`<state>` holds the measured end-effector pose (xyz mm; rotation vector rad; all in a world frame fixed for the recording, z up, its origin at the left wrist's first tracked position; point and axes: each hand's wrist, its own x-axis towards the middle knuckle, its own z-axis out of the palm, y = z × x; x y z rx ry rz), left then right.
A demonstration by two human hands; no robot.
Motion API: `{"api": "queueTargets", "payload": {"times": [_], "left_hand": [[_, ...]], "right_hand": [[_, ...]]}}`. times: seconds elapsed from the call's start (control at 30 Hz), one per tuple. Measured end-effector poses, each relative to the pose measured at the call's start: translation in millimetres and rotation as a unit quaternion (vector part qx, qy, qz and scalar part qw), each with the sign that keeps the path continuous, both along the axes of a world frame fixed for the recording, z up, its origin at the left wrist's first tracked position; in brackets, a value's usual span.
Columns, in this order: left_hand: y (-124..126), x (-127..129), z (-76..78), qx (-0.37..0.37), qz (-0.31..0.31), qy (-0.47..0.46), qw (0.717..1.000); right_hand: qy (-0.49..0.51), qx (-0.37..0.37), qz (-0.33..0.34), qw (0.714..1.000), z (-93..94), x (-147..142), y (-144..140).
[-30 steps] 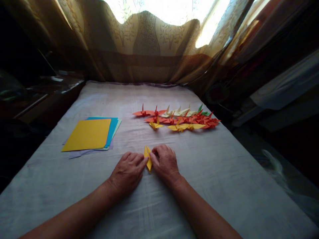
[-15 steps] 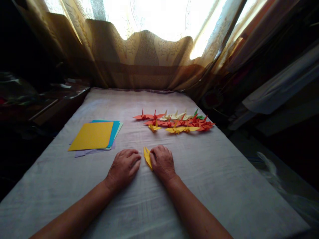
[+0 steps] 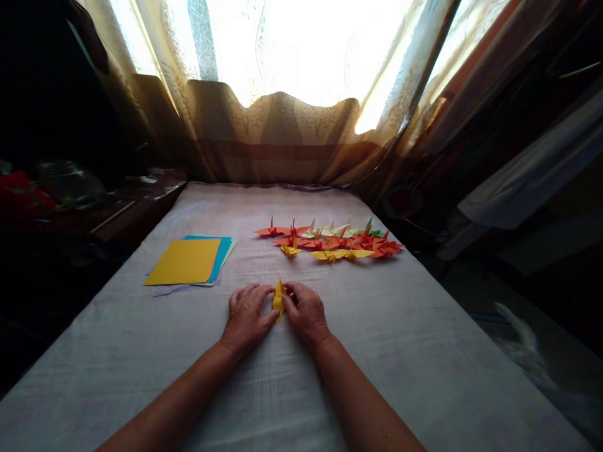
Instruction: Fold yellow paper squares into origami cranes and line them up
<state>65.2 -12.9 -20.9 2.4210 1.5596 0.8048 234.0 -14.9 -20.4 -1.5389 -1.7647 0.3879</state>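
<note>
A small folded piece of yellow origami paper [image 3: 278,301] lies on the cloth between my hands, pointed at its far and near ends. My left hand [image 3: 249,315] has thumb and fingertips at its left edge. From the other side, my right hand [image 3: 306,312] pinches it, with the thumb resting on the paper. Some of the right fingers are curled under and hidden. Beyond my hands stand several folded paper cranes in rows: a yellow crane [image 3: 290,251] nearest, other yellow ones beside it, then red cranes [image 3: 320,243], cream cranes [image 3: 332,231] and a green crane [image 3: 370,228].
A stack of square paper sheets [image 3: 183,262], yellow on top with blue, pale green and lilac below, lies at the left. A pale cloth [image 3: 377,351] covers the table. Behind it hangs a curtain [image 3: 245,157]; clothes [image 3: 513,182] hang at the right.
My left hand has moved right and now touches the yellow folded paper. The paper has turned and shows one point at its far end instead of two. The view has tilted slightly.
</note>
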Motion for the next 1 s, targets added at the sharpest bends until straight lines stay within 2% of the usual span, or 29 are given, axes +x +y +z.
{"api": "queueTargets", "payload": {"times": [0.2, 0.4, 0.53, 0.63, 0.73, 0.9, 1.0], "left_hand": [[3, 0, -1.7, -0.039, -0.002, -0.083, 0.996], [9, -3, 0.4, -0.059, -0.010, -0.134, 0.989], [10, -5, 4.3, -0.077, -0.024, -0.181, 0.980], [9, -6, 7.4, -0.083, -0.038, -0.204, 0.975], [8, -6, 9.4, -0.100, -0.054, -0.224, 0.968], [8, -7, 8.9, -0.152, -0.055, -0.284, 0.945], [7, -6, 9.8, -0.192, -0.054, -0.340, 0.919]], "right_hand": [[0.133, 0.000, 0.031, 0.991, -4.1, 0, 3], [0.250, -0.008, 0.055, 0.967, -2.7, -1, 4], [0.247, -0.030, 0.049, 0.967, 3.6, 2, 2], [0.240, -0.060, 0.085, 0.965, 7.5, 2, -2], [0.288, -0.075, 0.101, 0.949, 8.0, -1, -3], [0.398, -0.145, 0.120, 0.898, 6.9, -6, -1], [0.403, -0.161, 0.124, 0.892, 9.6, -6, -4]]}}
